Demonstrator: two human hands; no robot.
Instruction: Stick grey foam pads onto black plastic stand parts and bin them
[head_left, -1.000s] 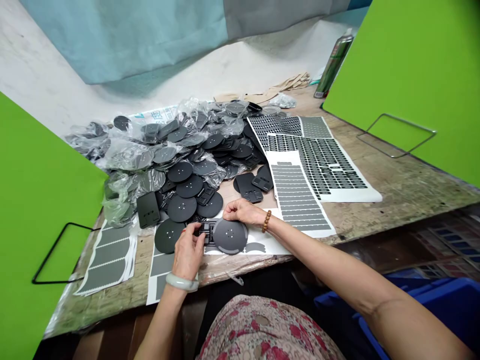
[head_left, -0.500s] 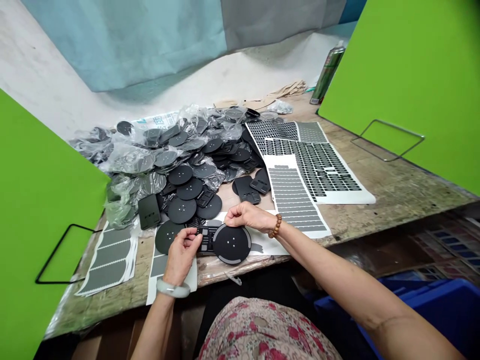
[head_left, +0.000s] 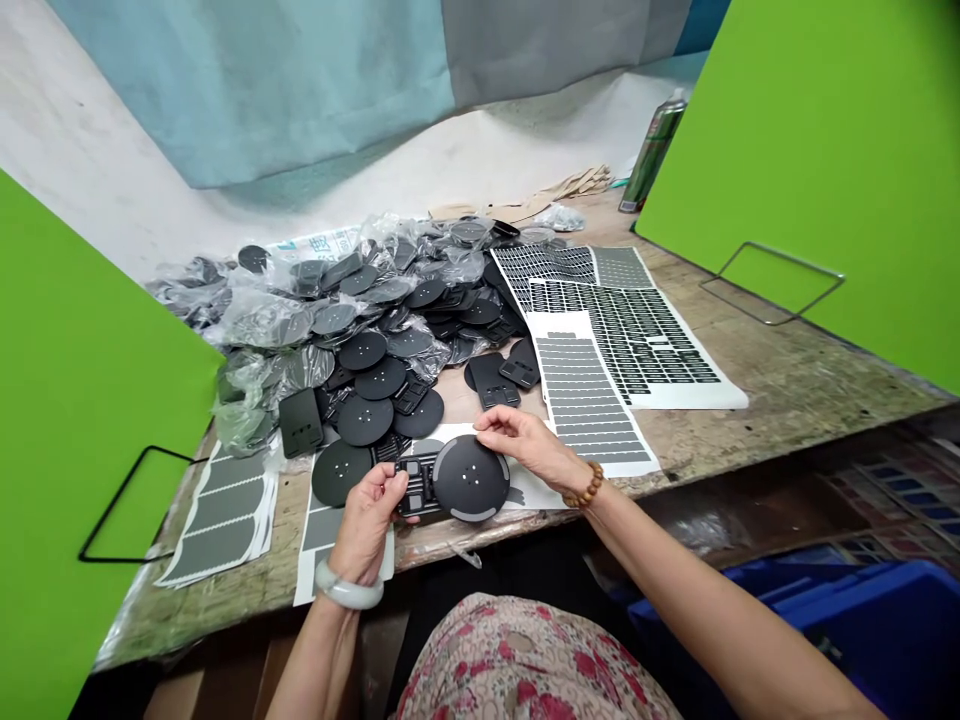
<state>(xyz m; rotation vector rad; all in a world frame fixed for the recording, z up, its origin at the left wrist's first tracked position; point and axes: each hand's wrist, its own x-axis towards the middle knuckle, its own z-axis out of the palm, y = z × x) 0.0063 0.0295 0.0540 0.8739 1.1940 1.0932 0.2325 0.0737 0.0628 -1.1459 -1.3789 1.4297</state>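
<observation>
My left hand [head_left: 373, 510] grips a black folding stand by its plate with grey pads [head_left: 417, 487], thumb on top. The stand's round black base disc [head_left: 471, 480] faces up, with grey curved strips along its rim and small holes in the middle. At the disc's upper right edge my right hand [head_left: 525, 445] has thumb and fingers pinched together; what lies between them, if anything, is too small to make out. Underneath lies a white backing sheet [head_left: 536, 490] with grey shapes. Another round black base [head_left: 341, 474] rests just left of the stand.
A heap of black stands, many in clear plastic bags [head_left: 262, 310], covers the back left. Sticker sheets [head_left: 600, 400] lie at right, more grey ones [head_left: 225, 515] at left. Green panels [head_left: 825, 180] flank the table; a spray can [head_left: 652, 155] stands at back right.
My right hand has moved a little right along the disc's edge. My left hand and the stand have shifted slightly right, and the grey rim strips sit at different places.
</observation>
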